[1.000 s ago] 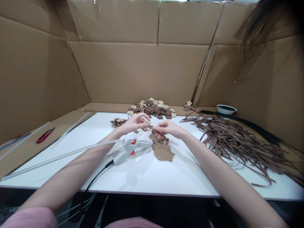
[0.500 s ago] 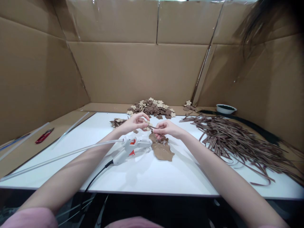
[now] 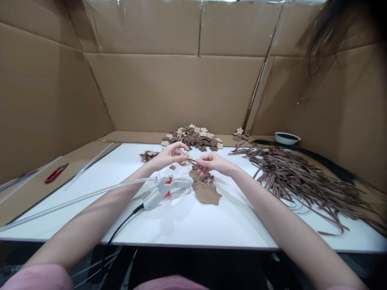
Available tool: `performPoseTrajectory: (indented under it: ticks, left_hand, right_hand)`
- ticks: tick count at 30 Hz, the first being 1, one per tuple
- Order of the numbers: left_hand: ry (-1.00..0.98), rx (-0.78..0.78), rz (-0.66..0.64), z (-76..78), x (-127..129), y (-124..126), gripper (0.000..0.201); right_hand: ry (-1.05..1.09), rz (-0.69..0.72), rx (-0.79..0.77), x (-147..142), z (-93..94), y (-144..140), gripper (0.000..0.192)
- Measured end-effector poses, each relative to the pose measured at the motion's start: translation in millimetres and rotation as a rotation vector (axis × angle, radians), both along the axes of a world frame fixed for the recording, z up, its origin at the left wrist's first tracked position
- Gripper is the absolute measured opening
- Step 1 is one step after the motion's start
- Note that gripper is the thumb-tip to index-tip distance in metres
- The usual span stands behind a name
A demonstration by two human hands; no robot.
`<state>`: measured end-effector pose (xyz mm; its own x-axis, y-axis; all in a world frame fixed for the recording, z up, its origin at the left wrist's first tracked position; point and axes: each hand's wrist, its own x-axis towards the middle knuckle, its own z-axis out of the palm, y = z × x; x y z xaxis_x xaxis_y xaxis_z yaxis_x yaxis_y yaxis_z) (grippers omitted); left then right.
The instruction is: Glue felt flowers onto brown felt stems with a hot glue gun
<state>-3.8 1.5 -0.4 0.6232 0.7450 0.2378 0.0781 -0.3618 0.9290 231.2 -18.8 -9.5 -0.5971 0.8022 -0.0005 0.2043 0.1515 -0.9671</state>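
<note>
My left hand (image 3: 171,155) pinches a small tan flower-shaped piece (image 3: 185,158) at the end of a thin brown strip (image 3: 196,165). My right hand (image 3: 215,162) grips that same strip a little to the right. Both hands hover above the white board (image 3: 187,219), just behind a white glue gun (image 3: 165,186) with an orange trigger. A brown cut-out shape (image 3: 206,191) lies flat beside the gun's nozzle, under my right hand.
A heap of brown and tan flower pieces (image 3: 193,137) sits at the back. Many brown strips (image 3: 299,179) spread over the right side. A white bowl (image 3: 287,138) stands far right. Red snips (image 3: 56,172) and clear glue sticks (image 3: 75,199) lie left. Cardboard walls (image 3: 175,92) enclose everything.
My left hand's fingers have shifted slightly on the flower piece, lifting a little. The right hand and strip stay nearly where they were.
</note>
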Motion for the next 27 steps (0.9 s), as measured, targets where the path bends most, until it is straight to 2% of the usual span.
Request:
performPoseTrajectory:
  ticks: [7,16,27]
  left_hand:
    - [0.009,0.013,-0.006,-2.1,-0.6,0.7,0.037]
    - [0.043,-0.001,-0.004,2.9,2.0,-4.8,0.04]
    - [0.003,-0.005,-0.003,-0.5,4.3,-4.7,0.042]
  right_hand:
    - [0.018,-0.017,-0.056,-1.2,0.4,1.6,0.053]
    - [0.02,0.013,0.025,-1.1,2.3,-1.9,0.039]
    - [0.012,0.008,0.023,-8.6,4.2,-8.1,0.037]
